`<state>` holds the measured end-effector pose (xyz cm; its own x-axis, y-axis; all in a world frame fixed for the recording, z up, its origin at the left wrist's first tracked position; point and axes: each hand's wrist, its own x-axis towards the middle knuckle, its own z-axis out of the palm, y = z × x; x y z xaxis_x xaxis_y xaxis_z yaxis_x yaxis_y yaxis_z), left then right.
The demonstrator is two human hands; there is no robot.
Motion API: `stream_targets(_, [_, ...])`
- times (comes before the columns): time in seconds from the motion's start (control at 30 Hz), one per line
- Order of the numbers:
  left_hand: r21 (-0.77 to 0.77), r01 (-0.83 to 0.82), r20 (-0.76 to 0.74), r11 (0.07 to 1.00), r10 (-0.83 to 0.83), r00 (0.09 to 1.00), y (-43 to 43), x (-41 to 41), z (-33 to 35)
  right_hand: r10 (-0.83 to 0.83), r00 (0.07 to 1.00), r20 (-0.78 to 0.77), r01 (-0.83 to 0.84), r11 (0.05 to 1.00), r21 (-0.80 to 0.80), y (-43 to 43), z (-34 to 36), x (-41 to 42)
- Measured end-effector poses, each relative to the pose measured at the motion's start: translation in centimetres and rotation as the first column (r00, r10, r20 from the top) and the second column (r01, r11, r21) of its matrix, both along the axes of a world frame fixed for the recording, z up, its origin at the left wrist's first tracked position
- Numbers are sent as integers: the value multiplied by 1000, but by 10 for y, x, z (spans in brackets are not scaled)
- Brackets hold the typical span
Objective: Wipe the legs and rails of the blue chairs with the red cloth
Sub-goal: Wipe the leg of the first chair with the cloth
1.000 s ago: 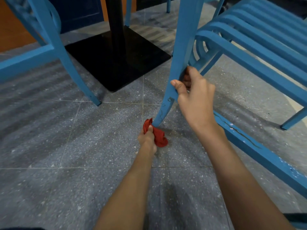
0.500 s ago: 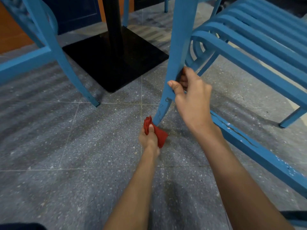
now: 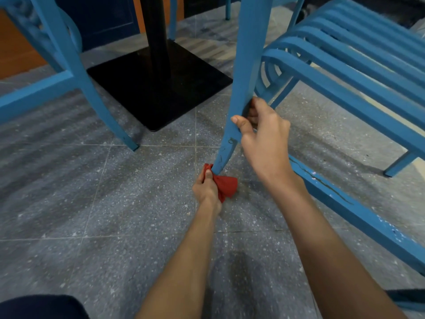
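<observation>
My left grip is closed around the red cloth, bunching it in my curled fingers with the thumb pressed on top. The cloth is wrapped against the very foot of the chair leg, right where it meets the speckled grey floor, and a loose fold of it lies on the tiles just to the right of my knuckles.

My right grip is closed on that same leg, higher up: the thumb lies across its near face and the fingers curl round behind it. The leg's paint is scuffed and marked with dark scratches between my two grips.

The leg belongs to the blue chair on the right, whose slatted seat stretches away to the far right. Its low rail runs from behind my right wrist toward the near right, chipped and cracked along its top edge.

On the far left stands a second blue chair, with one leg planted on the floor. Between the two chairs, a black square base plate lies flat on the tiles, and a black post rises from it.
</observation>
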<state>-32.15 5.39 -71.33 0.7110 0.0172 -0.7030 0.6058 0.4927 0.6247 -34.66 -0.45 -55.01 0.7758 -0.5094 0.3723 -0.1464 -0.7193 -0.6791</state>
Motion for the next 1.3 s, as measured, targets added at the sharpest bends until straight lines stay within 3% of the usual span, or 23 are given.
stream_targets(0.2, [-123,-119,116,985,133,984,-18,-27,22,-5,1000,6,5,1000,-19,-1,-1,0])
stream_targets(0.3, [-48,-109,166,993,115,979,-17,-29,20,-2,1000,7,3,1000,-14,0,-2,0])
stream_targets(0.57, [74,-11,26,997,9,1000,-6,-10,2,0,1000,4,0,1000,3,-1,-2,1])
stream_targets(0.73, [-6,-81,203,997,81,976,-20,-28,22,4,1000,18,-4,1000,-9,-2,-3,1])
stream_targets(0.87, [67,-61,397,996,29,917,-22,-36,14,6,999,39,-6,1000,-13,-2,-5,1])
stream_targets(1.03, [230,19,259,973,-80,963,-9,-23,-5,7,999,43,-7,1000,-7,-2,-6,1])
stream_targets(1.13, [222,50,187,974,-93,978,-8,-16,-8,8,999,37,-7,1000,-15,-3,-6,2])
stream_targets(1.3, [133,-5,318,991,-38,947,-12,-27,30,23,999,23,-22,999,-28,-7,-5,1])
